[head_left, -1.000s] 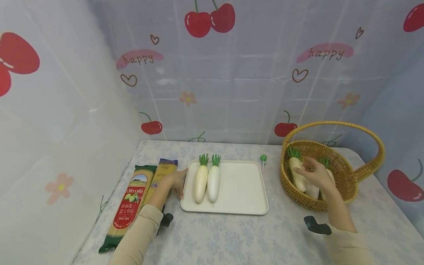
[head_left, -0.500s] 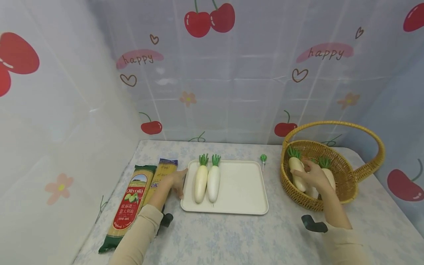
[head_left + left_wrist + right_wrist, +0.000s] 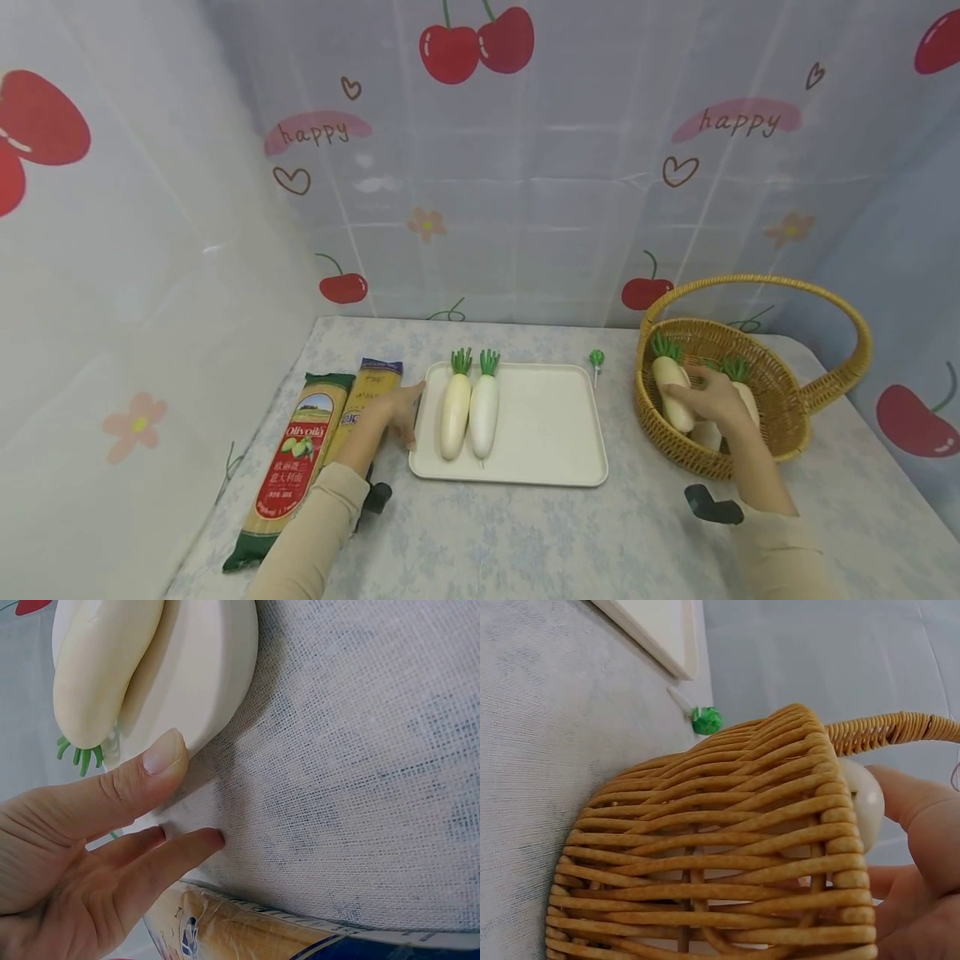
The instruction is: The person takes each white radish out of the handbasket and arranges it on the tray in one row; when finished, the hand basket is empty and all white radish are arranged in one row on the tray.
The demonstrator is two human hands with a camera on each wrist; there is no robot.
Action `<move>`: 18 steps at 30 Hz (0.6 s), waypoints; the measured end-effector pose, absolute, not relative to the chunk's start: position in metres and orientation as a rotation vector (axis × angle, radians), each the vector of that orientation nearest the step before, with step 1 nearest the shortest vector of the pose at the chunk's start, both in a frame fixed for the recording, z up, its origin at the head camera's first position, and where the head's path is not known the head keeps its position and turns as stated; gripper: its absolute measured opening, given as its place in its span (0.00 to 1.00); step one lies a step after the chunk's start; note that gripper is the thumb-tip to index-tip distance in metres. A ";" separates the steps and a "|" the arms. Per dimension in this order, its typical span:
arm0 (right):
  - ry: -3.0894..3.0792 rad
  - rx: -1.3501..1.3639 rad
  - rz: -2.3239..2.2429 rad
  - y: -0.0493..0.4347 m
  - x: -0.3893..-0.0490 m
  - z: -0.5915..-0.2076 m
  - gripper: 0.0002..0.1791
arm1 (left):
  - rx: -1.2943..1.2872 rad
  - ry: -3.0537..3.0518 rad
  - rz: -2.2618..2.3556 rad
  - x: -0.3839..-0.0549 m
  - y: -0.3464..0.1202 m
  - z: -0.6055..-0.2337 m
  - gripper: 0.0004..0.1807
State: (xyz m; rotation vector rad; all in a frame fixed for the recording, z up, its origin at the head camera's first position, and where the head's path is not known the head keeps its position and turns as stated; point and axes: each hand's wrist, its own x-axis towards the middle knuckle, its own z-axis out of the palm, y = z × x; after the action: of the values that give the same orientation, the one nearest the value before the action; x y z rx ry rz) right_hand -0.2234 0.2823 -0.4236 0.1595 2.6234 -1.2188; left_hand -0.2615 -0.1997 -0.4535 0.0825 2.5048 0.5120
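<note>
In the head view my left hand (image 3: 401,414) lies beside the left edge of the cream tray (image 3: 547,425). Its thumb reaches the rim in the left wrist view, the fingers loosely extended. Two white radishes with green tops, one creamier (image 3: 454,417) and one whiter (image 3: 483,417), lie side by side on that tray. My right hand (image 3: 716,402) is inside the wicker basket (image 3: 678,450), its thumb and fingers around the leftmost radish (image 3: 675,404) there. The right wrist view shows the radish end (image 3: 866,799) above the rim by my thumb. Another radish (image 3: 745,396) is partly hidden behind the hand.
Two packs of pasta, one with a red label (image 3: 300,467) and one yellow (image 3: 367,392), lie left of the tray. A green lollipop (image 3: 596,358) lies between tray and basket. The basket's tall handle (image 3: 757,279) arches over its opening. A printed curtain stands behind.
My right hand has shifted slightly left and its fingers have come in around the leftmost radish in the basket. The left hand, tray and its radishes have stayed in place.
</note>
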 end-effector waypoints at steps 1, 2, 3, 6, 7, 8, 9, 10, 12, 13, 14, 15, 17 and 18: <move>2.600 0.165 -1.243 0.283 -0.225 -0.424 0.48 | 0.082 2.505 0.514 -0.262 -0.200 -0.453 0.63; 2.576 0.176 -1.262 0.283 -0.225 -0.424 0.48 | 0.081 2.506 0.515 -0.262 -0.200 -0.453 0.63; 2.551 0.183 -1.286 0.284 -0.226 -0.424 0.48 | 0.081 2.506 0.515 -0.262 -0.200 -0.452 0.63; 2.456 0.234 -1.406 0.285 -0.225 -0.425 0.48 | 0.086 2.502 0.518 -0.262 -0.200 -0.452 0.63; 2.428 0.253 -1.447 0.286 -0.225 -0.426 0.48 | 0.086 2.500 0.521 -0.262 -0.200 -0.452 0.63; 2.404 0.272 -1.486 0.286 -0.224 -0.425 0.48 | 0.089 2.500 0.520 -0.262 -0.200 -0.453 0.63; 2.380 0.286 -1.529 0.286 -0.223 -0.426 0.48 | 0.091 2.501 0.519 -0.262 -0.201 -0.452 0.63; 2.357 0.301 -1.573 0.286 -0.222 -0.425 0.48 | 0.092 2.502 0.519 -0.262 -0.201 -0.452 0.63; 2.319 0.313 -1.639 0.286 -0.220 -0.425 0.48 | 0.090 2.502 0.521 -0.262 -0.201 -0.453 0.63; 2.309 0.309 -1.654 0.287 -0.219 -0.424 0.48 | 0.089 2.501 0.522 -0.262 -0.201 -0.453 0.63; 2.298 0.306 -1.671 0.287 -0.218 -0.423 0.49 | 0.089 2.501 0.520 -0.262 -0.201 -0.453 0.63; 2.291 0.304 -1.683 0.288 -0.217 -0.423 0.49 | 0.089 2.502 0.520 -0.262 -0.201 -0.453 0.63; 2.282 0.296 -1.695 0.289 -0.214 -0.421 0.50 | 0.086 2.500 0.524 -0.263 -0.201 -0.453 0.63; 2.287 0.290 -1.689 0.289 -0.212 -0.421 0.51 | 0.086 2.499 0.523 -0.263 -0.201 -0.453 0.63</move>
State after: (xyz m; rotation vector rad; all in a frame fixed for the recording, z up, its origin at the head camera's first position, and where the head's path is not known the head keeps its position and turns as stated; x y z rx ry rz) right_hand -0.2123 0.2888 -0.4209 0.2898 2.2875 -1.6889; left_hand -0.2633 -0.2011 -0.4532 0.0860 2.4991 0.5232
